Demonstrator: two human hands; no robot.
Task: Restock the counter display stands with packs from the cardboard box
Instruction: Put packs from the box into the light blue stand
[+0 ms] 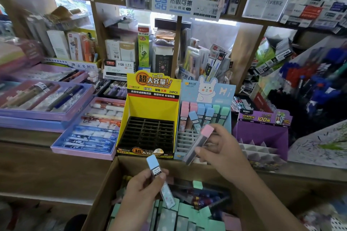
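My left hand (pixel 144 189) grips a blue-capped pack (pixel 155 167) above the open cardboard box (pixel 105 189), which holds several green, pink and blue packs. My right hand (pixel 219 148) pinches a pink-capped pack (pixel 200 142), tilted, in front of the light-blue rabbit display stand (pixel 225 92). That stand has pink, blue and green packs in its back rows and bare grid slots in front. The yellow display stand (pixel 150 107) to its left shows a black grid with no packs. The purple stand (pixel 262 129) at right has bare dividers.
Purple trays of pens (pixel 47 99) lie on the wooden counter at left. Shelves behind are crowded with stationery boxes. A rack of blue and red pens (pixel 309 80) stands at right. The counter's front edge runs just behind the box.
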